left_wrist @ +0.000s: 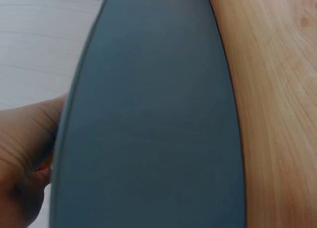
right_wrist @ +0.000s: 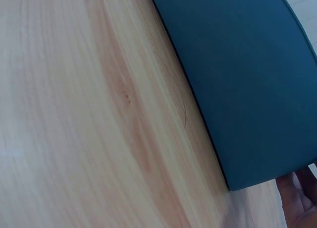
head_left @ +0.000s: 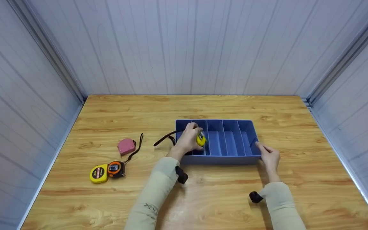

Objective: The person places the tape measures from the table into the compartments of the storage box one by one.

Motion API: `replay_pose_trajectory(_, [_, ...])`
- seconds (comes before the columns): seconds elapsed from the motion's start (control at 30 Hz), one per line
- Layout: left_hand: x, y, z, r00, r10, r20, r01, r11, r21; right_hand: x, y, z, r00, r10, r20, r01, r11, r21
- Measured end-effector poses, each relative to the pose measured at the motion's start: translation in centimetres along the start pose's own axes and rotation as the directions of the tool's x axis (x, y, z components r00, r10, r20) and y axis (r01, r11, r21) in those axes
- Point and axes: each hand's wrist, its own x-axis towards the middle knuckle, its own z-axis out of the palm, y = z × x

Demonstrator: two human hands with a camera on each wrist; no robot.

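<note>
A blue divided box (head_left: 222, 160) with several compartments sits on the wooden table. Over its left compartments, my left hand (head_left: 187, 140) grips a yellow tape measure (head_left: 201, 139) between thumb and fingers. A black strap (head_left: 164, 138) sticks out past the box's left rim beside that hand. At the right end of the box, my right hand (head_left: 269, 157) pinches the side wall, thumb at the rim. The box's front wall (left_wrist: 148, 114) fills most of the left wrist view and hides part of the left hand. In the right wrist view, fingers (right_wrist: 297, 193) show at the box's corner.
Left of the box lie a pink tape measure (head_left: 126, 146), an orange and black tape measure (head_left: 116, 169) with a black cord (head_left: 135, 152), and a yellow tape measure (head_left: 99, 173) touching it. Pale panels (head_left: 177, 48) wall the table at the back and both sides.
</note>
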Motion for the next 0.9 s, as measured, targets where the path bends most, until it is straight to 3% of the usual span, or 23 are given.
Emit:
replay_pose_trajectory(0.3, [0.2,-0.3,0.5,1.0,0.013,0.002,-0.013,1.0,-0.01,-0.5,-0.8,-0.4,1.0,0.012,0.017,-0.012,1.0,-0.004])
replay_pose_trajectory(0.53, [0.5,-0.5,0.6,0.999,0.039,0.01,-0.039,0.999,-0.009,-4.2,-5.7,-2.4,0.997,0.03,0.075,-0.035,0.997,0.068])
replay_pose_trajectory(0.6, [0.6,-0.6,0.6,0.998,0.055,0.016,-0.055,0.998,0.002,-4.6,-6.3,-2.6,0.996,0.029,0.086,-0.035,0.997,0.075])
replay_pose_trajectory(0.7, [0.7,-0.7,0.6,0.996,0.085,0.029,-0.086,0.996,0.023,-3.9,-5.5,-2.3,0.995,0.033,0.093,-0.039,0.997,0.062])
replay_pose_trajectory(0.9, [0.9,-0.7,0.5,0.991,0.108,0.08,-0.114,0.991,0.076,-0.6,-0.8,-0.4,0.999,0.029,0.018,-0.029,1.0,0.006])
